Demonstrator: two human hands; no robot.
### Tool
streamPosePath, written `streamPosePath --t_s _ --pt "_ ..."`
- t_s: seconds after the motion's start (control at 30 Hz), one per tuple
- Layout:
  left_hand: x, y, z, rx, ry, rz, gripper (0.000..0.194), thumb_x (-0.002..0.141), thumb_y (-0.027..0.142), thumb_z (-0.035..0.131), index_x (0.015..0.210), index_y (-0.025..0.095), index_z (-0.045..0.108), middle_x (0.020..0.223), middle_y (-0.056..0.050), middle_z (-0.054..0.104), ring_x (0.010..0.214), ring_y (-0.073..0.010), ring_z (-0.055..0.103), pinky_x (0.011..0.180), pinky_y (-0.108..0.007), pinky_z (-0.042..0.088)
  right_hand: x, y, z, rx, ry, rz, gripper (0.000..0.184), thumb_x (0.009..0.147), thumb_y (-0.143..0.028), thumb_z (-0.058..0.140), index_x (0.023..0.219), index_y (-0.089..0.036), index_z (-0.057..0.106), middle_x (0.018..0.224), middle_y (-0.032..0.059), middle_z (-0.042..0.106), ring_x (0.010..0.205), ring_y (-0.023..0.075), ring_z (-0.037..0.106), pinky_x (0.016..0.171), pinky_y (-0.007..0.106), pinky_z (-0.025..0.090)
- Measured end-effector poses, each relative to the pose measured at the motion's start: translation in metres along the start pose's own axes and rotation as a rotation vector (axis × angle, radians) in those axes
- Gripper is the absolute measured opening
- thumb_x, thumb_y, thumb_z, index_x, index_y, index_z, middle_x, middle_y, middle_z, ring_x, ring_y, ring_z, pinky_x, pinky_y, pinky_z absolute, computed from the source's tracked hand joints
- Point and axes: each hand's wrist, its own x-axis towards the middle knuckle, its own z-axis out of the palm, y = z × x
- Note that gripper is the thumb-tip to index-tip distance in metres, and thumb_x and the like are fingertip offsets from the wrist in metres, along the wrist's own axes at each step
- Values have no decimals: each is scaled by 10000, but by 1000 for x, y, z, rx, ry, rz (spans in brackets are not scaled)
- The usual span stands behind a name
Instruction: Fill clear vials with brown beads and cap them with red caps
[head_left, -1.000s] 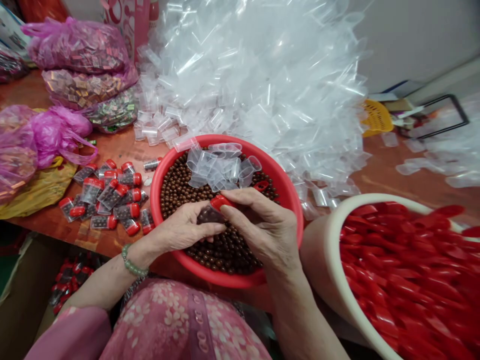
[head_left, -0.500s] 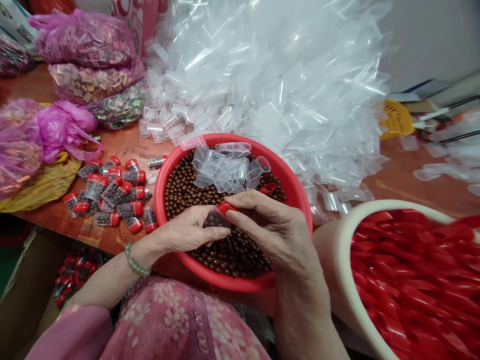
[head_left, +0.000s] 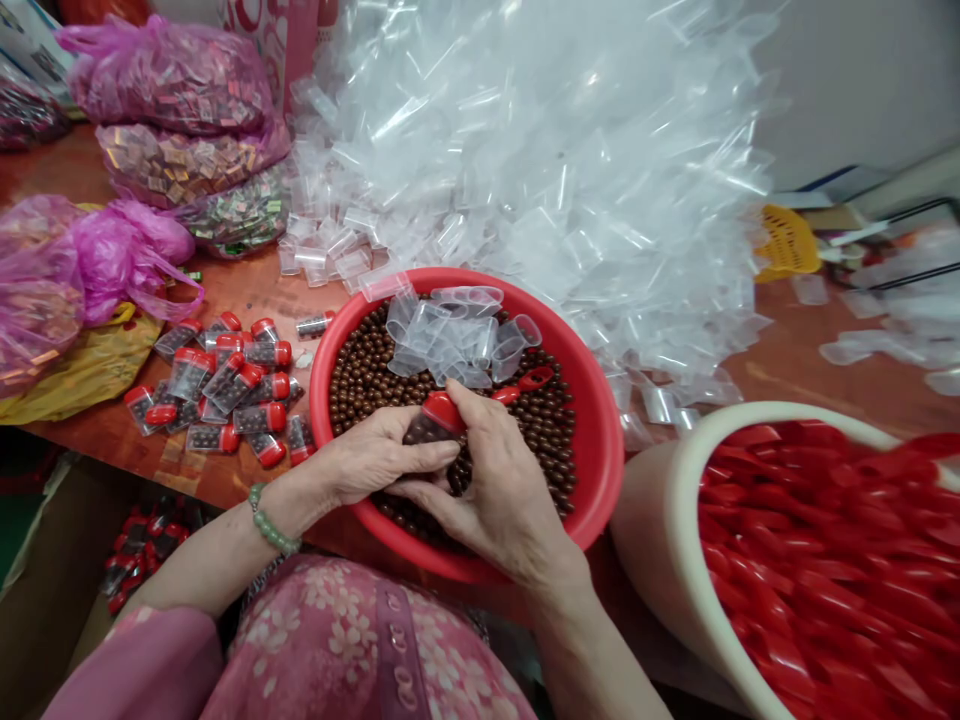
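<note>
My left hand grips a clear tube packed with brown beads, and a red cap sits on its top end. My right hand rests over that cap, with its fingers pressed against it. Both hands are above a red plastic basin filled with glossy brown beads. A cluster of empty clear tubes lies on the beads, along with a loose red cap. My left wrist wears a green bead bracelet.
Capped bead tubes lie on the reddish wooden table to the left. A huge pile of clear tubes rises behind the basin. A cream-rimmed tub of red caps stands at right, and pink bags sit back left.
My right hand has swung down and to the left, with its fingers now curled around the cap. The capped tube stands more upright in my left hand.
</note>
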Motion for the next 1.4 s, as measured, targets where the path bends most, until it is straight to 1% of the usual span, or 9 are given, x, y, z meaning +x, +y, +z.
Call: streamPosePath --t_s 0.13,0.3,0.57,0.67,0.77,0.87,0.97,1.1,1.4 --pt "-1 -2 3 -127 7 -34 446 628 476 832 715 114 585 664 6 595 627 -88 544 649 -226 427 3 0 6 -128 122 -103 688 822 -341 591 1432 -133 348 1092 175 642 979 316 635 804 474 537" --pt "-2 -2 3 -156 -38 -26 409 645 432 835 737 114 595 668 16 602 624 -78 536 639 -220 416 6 0 5 -207 188 -180 673 780 -387 611 1353 -84 429 964 168 662 848 292 651 723 420 530" --pt "-3 -2 2 -168 -64 -51 428 623 449 847 691 108 597 657 6 594 619 -79 533 631 -216 413 7 2 6 -187 200 -207 680 760 -416 623 1346 -126 436 921 140 684 789 286 663 708 415 523" --pt "-2 -2 0 -186 -65 -79 511 690 591 748 659 101 610 649 -25 607 612 -93 556 628 -219 435 10 2 4 -80 174 -182 655 740 -383 668 1316 -151 458 942 130 695 803 277 678 715 408 545" --pt "2 -3 -4 -261 -63 -161 699 747 783 517 672 97 629 641 -74 640 621 -140 610 644 -257 490 12 1 2 15 111 -143 653 746 -384 691 1321 -185 453 1021 122 702 881 274 693 769 406 564" --pt "5 -4 -4 -325 -75 -231 709 793 781 437 672 105 609 607 -85 640 596 -157 631 627 -270 518 11 1 2 50 72 -147 699 763 -383 689 1367 -166 410 1094 144 689 953 280 690 813 415 569" --pt "8 -4 4 -426 -12 -229 543 852 636 477 695 127 583 545 -38 593 489 -128 577 521 -240 491 9 1 3 26 101 -157 689 752 -371 696 1344 -147 424 1011 138 694 889 278 693 763 414 573" --pt "11 -2 22 -485 184 -131 327 855 427 478 672 160 529 463 19 502 374 -88 437 377 -193 382 6 3 5 -16 183 -187 634 740 -371 686 1291 -149 466 879 104 688 748 253 676 668 388 551" --pt "9 -5 33 -221 345 -89 304 836 369 399 594 195 461 409 46 445 342 -87 379 364 -210 331 3 5 2 -75 236 -267 640 760 -404 634 1316 -148 448 947 147 716 792 281 702 672 402 549"
